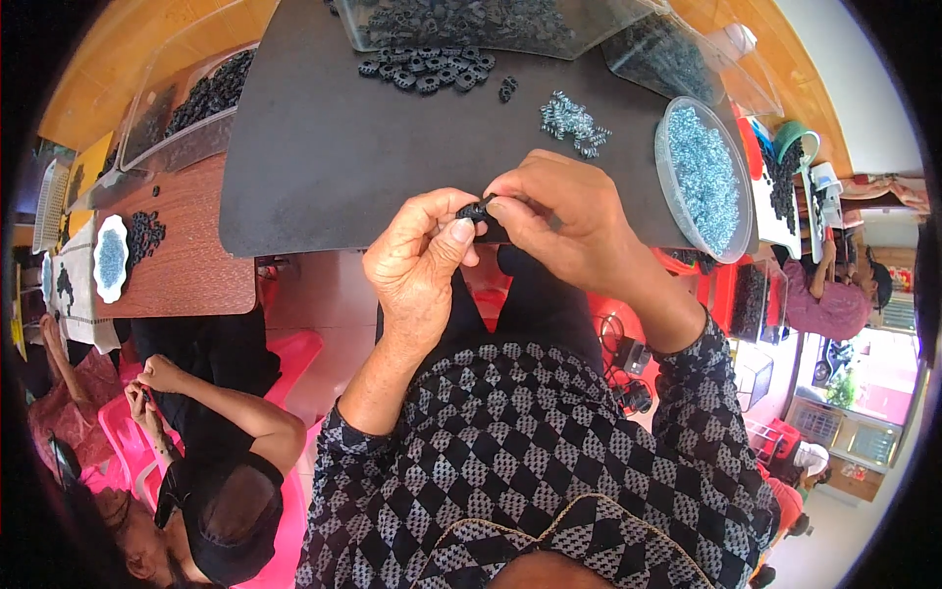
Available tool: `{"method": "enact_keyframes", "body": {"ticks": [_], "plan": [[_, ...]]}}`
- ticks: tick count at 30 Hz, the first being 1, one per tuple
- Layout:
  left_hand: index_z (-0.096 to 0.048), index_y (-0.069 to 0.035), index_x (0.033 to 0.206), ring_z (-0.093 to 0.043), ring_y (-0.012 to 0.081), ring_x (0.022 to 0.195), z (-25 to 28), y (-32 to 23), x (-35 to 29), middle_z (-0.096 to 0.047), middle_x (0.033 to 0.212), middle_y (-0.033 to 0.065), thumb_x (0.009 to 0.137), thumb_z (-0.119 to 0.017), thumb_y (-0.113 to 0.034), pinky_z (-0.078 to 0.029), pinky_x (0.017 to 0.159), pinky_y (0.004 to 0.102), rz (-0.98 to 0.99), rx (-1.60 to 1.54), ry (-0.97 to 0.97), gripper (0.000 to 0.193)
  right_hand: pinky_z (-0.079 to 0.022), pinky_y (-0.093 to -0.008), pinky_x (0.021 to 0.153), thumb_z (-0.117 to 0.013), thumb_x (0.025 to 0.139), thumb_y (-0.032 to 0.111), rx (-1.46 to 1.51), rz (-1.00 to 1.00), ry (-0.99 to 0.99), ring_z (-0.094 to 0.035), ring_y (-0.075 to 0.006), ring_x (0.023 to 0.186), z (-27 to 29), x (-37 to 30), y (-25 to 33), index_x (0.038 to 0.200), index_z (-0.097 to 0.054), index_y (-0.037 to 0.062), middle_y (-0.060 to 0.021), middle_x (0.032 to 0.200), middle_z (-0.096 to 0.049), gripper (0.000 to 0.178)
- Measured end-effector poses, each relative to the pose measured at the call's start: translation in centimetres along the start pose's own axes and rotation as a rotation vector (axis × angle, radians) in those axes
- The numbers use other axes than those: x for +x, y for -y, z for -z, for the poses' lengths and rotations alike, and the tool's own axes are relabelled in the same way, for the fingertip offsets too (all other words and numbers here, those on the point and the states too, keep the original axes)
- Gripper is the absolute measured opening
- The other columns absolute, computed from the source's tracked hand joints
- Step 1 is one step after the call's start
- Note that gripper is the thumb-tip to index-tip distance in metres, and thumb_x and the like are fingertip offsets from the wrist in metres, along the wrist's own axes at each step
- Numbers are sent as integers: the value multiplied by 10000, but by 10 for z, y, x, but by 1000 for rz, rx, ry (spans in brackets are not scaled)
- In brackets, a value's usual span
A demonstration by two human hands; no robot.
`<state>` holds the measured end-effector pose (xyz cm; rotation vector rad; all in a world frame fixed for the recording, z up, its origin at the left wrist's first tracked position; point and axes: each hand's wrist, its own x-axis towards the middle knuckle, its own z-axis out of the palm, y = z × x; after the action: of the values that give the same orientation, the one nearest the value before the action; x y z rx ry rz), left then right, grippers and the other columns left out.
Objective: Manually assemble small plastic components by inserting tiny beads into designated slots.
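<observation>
Over the near edge of a dark tabletop (314,147), my left hand (417,260) is closed, pinching a small black plastic part (475,210) between thumb and fingers. My right hand (569,211) meets it from the right, its thumb and forefinger pinched at the part's end. Whether a second tiny piece sits between those fingertips is hidden. Farther off lies a pile of similar black parts (427,71), with a single one (507,88) beside it. A loose heap of small metal springs (574,123) rests ahead of my right hand.
On the right stands a round clear tub (665,177) of springs. Clear plastic bins of black parts line the far edge, one bin (471,44) in the middle. To the left, a person's hands (157,381) work below a brown table (196,236) holding a white scalloped dish (101,280).
</observation>
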<state>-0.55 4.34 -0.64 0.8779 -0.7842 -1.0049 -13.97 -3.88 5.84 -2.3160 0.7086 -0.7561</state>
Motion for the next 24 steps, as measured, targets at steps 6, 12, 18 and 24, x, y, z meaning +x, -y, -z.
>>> {"method": "enact_keyframes", "body": {"ticks": [6, 12, 18, 24], "plan": [[-604, 47, 1010, -541, 60, 654, 1, 1, -2, -637, 836, 56, 877, -601, -27, -461, 594, 186, 2, -3, -14, 152, -440, -391, 551, -612, 776, 87, -52, 54, 9, -551, -293, 611, -1, 1, 0, 754, -577, 15, -109, 656, -564, 83], [-606, 47, 1009, -536, 59, 640, 0, 0, -1, -639, 827, 54, 874, -600, -19, -458, 590, 186, -1, 43, -6, 150, -436, -405, 555, -604, 778, 110, -89, 145, 43, -547, -306, 623, 0, 0, -3, 766, -571, 31, -105, 663, -560, 87], [-603, 49, 1014, -534, 58, 639, 1, 0, -2, -639, 828, 54, 875, -596, -13, -458, 583, 185, 13, 23, -21, 152, -435, -420, 554, -595, 781, 114, -234, 194, 19, -535, -294, 648, -3, -1, 0, 771, -551, 46, -97, 671, -525, 81], [-599, 50, 1010, -528, 55, 635, 0, 2, -3, -638, 827, 54, 878, -598, -26, -452, 576, 182, -4, 21, -21, 152, -407, -368, 497, -589, 768, -7, -177, 222, 44, -513, -261, 559, 0, 1, -3, 845, -569, -23, -107, 642, -534, 81]]}}
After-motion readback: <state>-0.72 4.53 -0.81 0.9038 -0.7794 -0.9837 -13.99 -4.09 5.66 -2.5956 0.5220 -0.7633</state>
